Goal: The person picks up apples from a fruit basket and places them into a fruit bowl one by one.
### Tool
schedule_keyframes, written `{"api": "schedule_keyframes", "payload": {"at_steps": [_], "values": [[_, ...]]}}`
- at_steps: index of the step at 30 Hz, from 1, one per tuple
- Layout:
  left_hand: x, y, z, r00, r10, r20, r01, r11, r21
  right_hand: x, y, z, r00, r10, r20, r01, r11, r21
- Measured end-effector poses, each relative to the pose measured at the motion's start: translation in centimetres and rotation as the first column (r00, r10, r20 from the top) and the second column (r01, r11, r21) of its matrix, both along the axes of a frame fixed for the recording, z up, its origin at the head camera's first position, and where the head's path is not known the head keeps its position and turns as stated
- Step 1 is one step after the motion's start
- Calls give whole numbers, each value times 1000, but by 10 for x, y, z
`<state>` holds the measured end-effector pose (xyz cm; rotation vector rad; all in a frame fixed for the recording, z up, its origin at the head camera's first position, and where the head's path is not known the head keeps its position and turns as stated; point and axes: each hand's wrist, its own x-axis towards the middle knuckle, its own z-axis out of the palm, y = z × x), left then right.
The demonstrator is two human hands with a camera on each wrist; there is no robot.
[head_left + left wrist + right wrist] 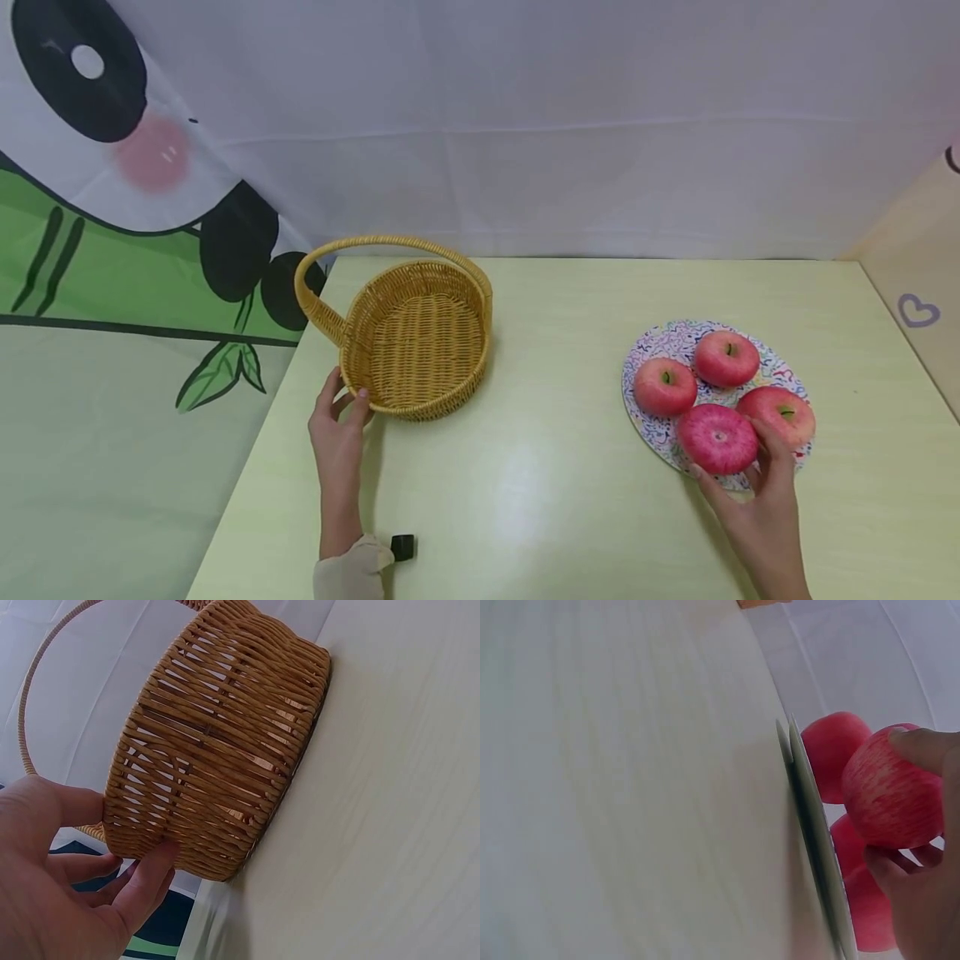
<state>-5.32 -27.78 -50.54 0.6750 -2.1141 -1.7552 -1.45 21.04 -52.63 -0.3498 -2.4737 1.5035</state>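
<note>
A round wicker basket (420,342) with a tall looped handle stands at the left of the table. My left hand (341,433) holds its near left side, thumb and fingers at the rim; the left wrist view shows the fingers against the woven wall (210,750). On the right, a patterned plate (645,423) bears several red apples. My right hand (757,500) grips the nearest apple (717,439) between thumb and fingers, its stemless end turned up. In the right wrist view that apple (892,791) is above the plate's rim (821,832), in front of the others.
Three other apples, the left one (665,387), the back one (726,358) and the right one (787,414), sit stem up on the plate. A small black object (402,547) is beside the left sleeve. A pale cloth (562,183) hangs behind the table (525,500).
</note>
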Motion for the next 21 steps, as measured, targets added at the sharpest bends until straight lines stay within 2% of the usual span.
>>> {"api": "schedule_keyframes", "payload": {"at_steps": [13, 21], "values": [[1, 2, 2, 1000, 10, -14, -9, 1000, 4, -2, 1, -4, 997, 58, -52, -57, 998, 10], [1, 3, 2, 1000, 12, -15, -12, 1000, 1, -4, 1, -1, 996, 59, 61, -63, 995, 71]]}}
